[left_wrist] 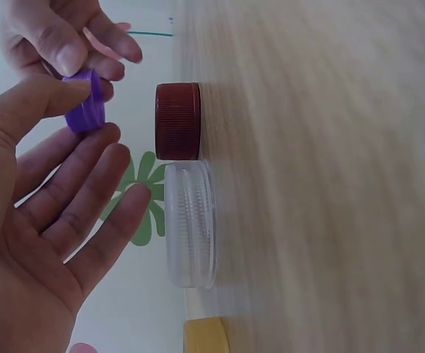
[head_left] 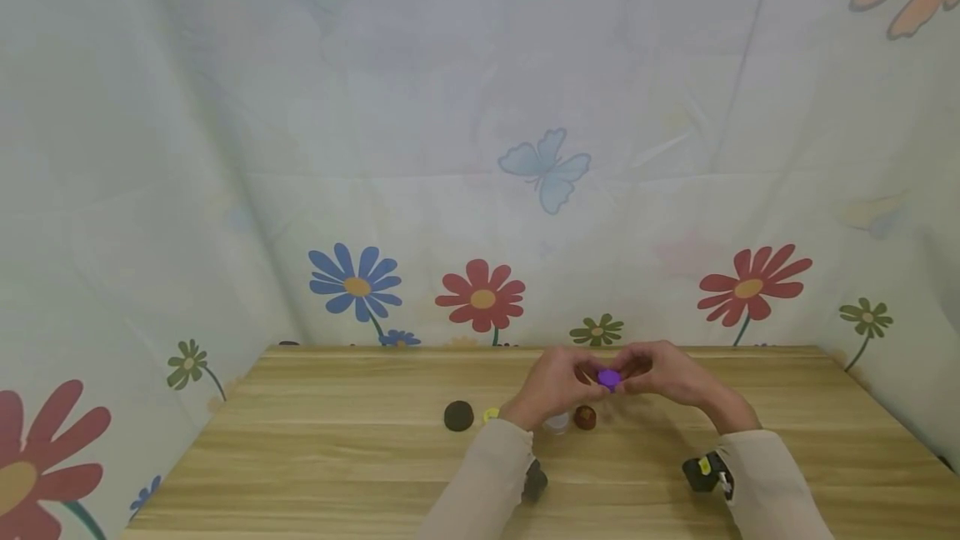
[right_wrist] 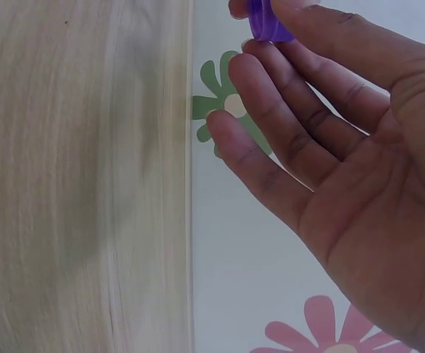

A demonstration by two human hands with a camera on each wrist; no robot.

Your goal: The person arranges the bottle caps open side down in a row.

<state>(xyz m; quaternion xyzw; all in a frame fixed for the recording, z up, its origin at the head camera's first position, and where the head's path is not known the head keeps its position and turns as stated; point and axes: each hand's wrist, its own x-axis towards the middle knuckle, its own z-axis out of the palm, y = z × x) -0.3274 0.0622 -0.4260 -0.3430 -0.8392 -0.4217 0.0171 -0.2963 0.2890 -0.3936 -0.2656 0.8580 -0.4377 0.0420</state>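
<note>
A purple bottle cap (head_left: 609, 379) is held up off the wooden table between both hands. My left hand (head_left: 551, 386) pinches it from the left between thumb and fingers, the other fingers spread in the left wrist view. From the opposite side my right hand (head_left: 671, 373) pinches the same cap, its lower fingers loosely extended. Below the hands stand a dark red-brown ribbed cap (left_wrist: 177, 121) and, close beside it, a clear ribbed cap (left_wrist: 190, 224). Partly behind the left wrist in the head view is a yellow cap (head_left: 491, 414).
A black round cap (head_left: 458, 416) lies left of the others, roughly in a row. The wooden table (head_left: 337, 457) ends at a flower-print cloth (head_left: 412, 190) behind and at the sides. Dark wrist cameras hang under both sleeves, close above the tabletop.
</note>
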